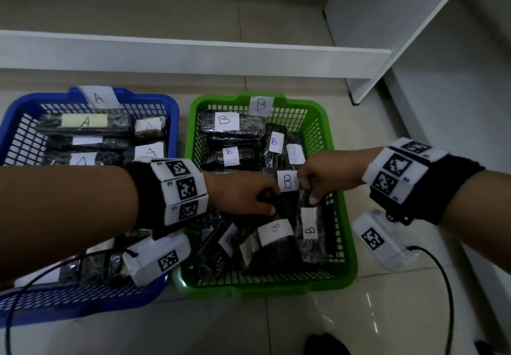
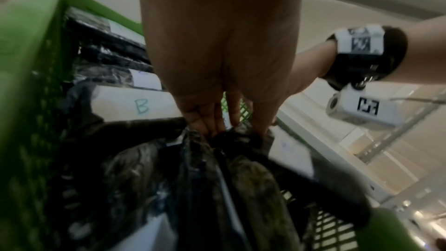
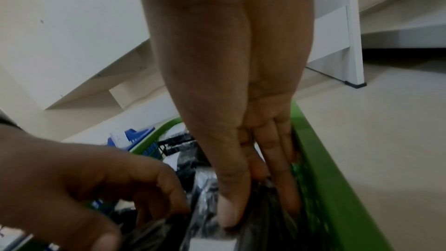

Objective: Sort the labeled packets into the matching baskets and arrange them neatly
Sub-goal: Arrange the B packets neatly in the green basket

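Observation:
The green basket [image 1: 341,244], tagged B, holds several black packets with white B labels. Both hands are inside it. My left hand [image 1: 268,202] grips the top of a dark packet [image 1: 279,252] lying in the front middle. My right hand [image 1: 309,192] pinches the upper end of a neighbouring B packet [image 1: 309,233] by the right wall. In the right wrist view the thumb [image 3: 231,203] and fingers squeeze the black plastic [image 3: 267,222]. In the left wrist view the fingers [image 2: 205,119] dig into crumpled dark packets [image 2: 241,140]. The blue basket [image 1: 171,111], tagged A, holds A packets [image 1: 85,122].
Both baskets sit side by side on a pale tiled floor [image 1: 304,327]. A white shelf board [image 1: 193,53] runs behind them and a white panel [image 1: 387,22] stands at the back right. Cables [image 1: 445,285] trail from the wrist cameras.

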The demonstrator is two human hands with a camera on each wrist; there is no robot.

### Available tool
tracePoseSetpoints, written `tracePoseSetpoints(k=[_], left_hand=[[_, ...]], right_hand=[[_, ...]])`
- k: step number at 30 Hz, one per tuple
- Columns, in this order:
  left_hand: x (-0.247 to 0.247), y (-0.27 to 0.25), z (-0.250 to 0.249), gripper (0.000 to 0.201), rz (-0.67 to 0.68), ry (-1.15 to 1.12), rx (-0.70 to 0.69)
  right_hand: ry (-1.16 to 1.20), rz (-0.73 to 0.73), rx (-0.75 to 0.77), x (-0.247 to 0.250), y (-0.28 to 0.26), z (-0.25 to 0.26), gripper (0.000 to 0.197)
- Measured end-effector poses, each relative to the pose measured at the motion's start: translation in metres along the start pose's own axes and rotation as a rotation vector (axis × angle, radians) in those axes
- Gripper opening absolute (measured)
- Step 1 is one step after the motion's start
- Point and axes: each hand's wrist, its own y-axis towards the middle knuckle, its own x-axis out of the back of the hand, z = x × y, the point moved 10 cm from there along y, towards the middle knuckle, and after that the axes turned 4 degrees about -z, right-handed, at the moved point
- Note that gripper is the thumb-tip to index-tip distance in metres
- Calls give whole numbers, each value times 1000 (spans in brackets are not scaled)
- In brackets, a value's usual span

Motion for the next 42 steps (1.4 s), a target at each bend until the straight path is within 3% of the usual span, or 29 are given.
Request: tracePoseSetpoints(k=[3, 6, 8, 11, 15, 22, 28, 31, 37, 42], left_hand=[[25, 4, -5, 30, -187, 44, -71], [39, 12, -8, 33, -310, 389, -116], [34, 23, -3, 38, -259, 578, -83], [27, 33, -2, 34, -201, 628, -50], [26, 43, -1, 25, -220, 710, -39], [26, 42, 11, 40, -83, 620, -24], [30, 48, 13, 25, -231, 430, 62], [32, 48, 14, 23, -245, 392, 83], [33, 48, 6, 18, -283, 575, 101], [37, 46, 16, 19, -251, 509, 139]], right_hand=[[25, -16, -31, 13, -3, -3, 20], [45, -124, -89, 38, -9, -13, 19], [17, -199, -142, 55, -15, -23, 22], [32, -317, -208, 76, -23, -38, 35], [119, -537, -311, 96, -35, -58, 25], [223, -715, -459, 98, -45, -86, 22], [313, -832, -529, 105, -53, -98, 22], [328, -840, -533, 101, -54, -97, 21], [347, -802, -528, 90, -50, -94, 23], [356, -822, -518, 90, -50, -94, 23]])
